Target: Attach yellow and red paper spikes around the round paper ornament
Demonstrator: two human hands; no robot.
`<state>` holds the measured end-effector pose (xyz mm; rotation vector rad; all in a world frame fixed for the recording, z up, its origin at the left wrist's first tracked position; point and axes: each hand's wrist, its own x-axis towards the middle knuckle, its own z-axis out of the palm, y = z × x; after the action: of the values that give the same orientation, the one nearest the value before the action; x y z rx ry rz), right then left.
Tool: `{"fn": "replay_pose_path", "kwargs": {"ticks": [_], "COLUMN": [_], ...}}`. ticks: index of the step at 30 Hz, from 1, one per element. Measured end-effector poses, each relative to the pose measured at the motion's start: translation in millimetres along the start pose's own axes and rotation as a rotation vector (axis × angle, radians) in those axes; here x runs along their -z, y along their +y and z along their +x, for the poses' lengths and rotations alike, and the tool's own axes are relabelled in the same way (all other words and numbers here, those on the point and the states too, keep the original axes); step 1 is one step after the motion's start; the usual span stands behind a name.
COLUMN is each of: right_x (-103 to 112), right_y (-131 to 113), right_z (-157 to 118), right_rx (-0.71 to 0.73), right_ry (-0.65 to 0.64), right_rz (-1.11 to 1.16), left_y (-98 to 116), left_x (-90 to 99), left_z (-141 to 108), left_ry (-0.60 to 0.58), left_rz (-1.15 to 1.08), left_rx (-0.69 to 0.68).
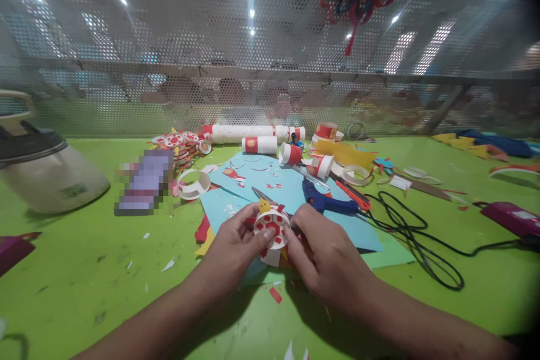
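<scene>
A small round white paper turtle with red patches [276, 229] is held between both hands near the middle of the view. My left hand [236, 244] grips its left side, thumb lying on the patterned face. My right hand [327, 253] has its fingers closed at the turtle's right edge. A yellow paper piece [264, 206] sticks up from the top rim, with a small red piece beside it. Beneath and beyond the hands lie light blue paper sheets [236, 197]. Scissors blades [262, 195] point out just past the turtle.
On the green table [105, 270] are a blue glue gun [324, 201] with a looping black cord [415, 236], paper cups [259, 144], a phone [147, 180], a stack of round turtles [175, 140], a paper ring [193, 185] and a white container [54, 180] at left.
</scene>
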<state>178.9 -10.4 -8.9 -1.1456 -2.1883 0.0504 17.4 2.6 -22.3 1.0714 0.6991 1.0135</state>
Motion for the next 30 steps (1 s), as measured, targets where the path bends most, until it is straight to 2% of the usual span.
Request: {"fn": "replay_pose_path", "kwargs": {"ticks": [7,13,20,27,30], "right_x": [-2,-1,0,-2,5], "right_y": [1,2,4,5,4], "right_z": [2,2,0,-1,0], "right_rx": [-0.051,-0.018,0.021,0.065,0.095], "right_ry": [-0.063,-0.035,-0.017,-0.053,-0.091], "right_rz": [0.102,0.201,0.185,0.141,0.226], "left_y": [1,9,12,13,13], "left_x": [-1.5,-1.4,-8.1,-7.6,-4.1], "left_z": [1,-2,-4,-4,-3], "left_ry": [0.043,0.013,0.094,0.056,0.060], "left_rz": [-0.097,-0.231,-0.179,-0.142,-0.068], "left_rx": [-0.004,0.030,0.034,0.053,0.053]}}
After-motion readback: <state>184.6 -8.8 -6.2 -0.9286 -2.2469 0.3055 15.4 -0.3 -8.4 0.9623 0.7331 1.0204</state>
